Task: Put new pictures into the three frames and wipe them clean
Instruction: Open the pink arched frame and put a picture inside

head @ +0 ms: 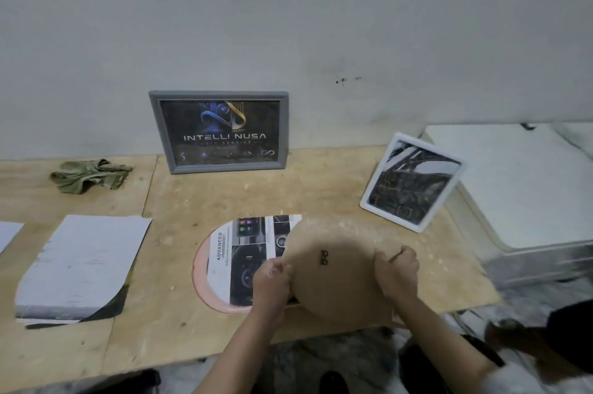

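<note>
grey frame (219,95) | white frame (417,226) | pink frame (200,275) | green cloth (90,175)

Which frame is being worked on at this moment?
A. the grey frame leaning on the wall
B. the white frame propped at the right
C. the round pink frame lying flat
C: both the left hand and the right hand hold a round backing board over the round pink frame.

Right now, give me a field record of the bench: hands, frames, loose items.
left hand: grips left edge of round brown backing board
right hand: grips board's right edge
round pink frame: flat, printed picture on it, board partly over
grey rectangular frame: leaning on wall
white frame: propped, tilted
green cloth: far left, untouched
</note>
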### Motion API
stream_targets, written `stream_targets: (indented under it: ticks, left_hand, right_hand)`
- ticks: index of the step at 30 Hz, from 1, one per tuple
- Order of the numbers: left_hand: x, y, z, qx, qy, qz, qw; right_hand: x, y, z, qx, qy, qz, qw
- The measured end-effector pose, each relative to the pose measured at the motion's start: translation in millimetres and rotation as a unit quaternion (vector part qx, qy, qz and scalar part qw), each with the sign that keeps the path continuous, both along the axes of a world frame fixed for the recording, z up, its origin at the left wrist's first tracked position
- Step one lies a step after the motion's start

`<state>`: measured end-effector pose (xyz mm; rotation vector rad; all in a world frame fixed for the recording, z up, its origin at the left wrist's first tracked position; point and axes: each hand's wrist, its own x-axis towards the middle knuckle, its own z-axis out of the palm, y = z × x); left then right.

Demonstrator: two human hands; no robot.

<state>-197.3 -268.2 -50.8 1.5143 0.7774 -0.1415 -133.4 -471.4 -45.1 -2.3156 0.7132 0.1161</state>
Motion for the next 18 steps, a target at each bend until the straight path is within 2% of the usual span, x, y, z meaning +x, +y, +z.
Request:
stream_targets:
  ticks: [4, 9, 12, 15, 18]
  left_hand:
    - [11, -43, -7, 0.148, 0.01, -0.08, 0.986]
    - [22, -97, -5, 0.169, 0.035, -0.223, 0.959]
    - [29, -118, -9, 0.166, 0.085, -0.275, 0.943]
    - [32, -134, -8, 0.158, 0.102, -0.265, 0.946]
    - [36, -141, -13, 0.1, 0.111, -0.178, 0.973]
  right_hand:
    - [6, -40, -5, 0.006, 0.012, 0.003, 1.0]
    - [14, -84, -13, -0.004, 0.028, 0.035, 0.999]
    - [20, -100, -20, -0.029, 0.042, 0.083, 0.995]
    - [27, -107, -24, -0.065, 0.077, 0.113, 0.988]
    - [27, -105, -31, -0.102, 0.103, 0.144, 0.979]
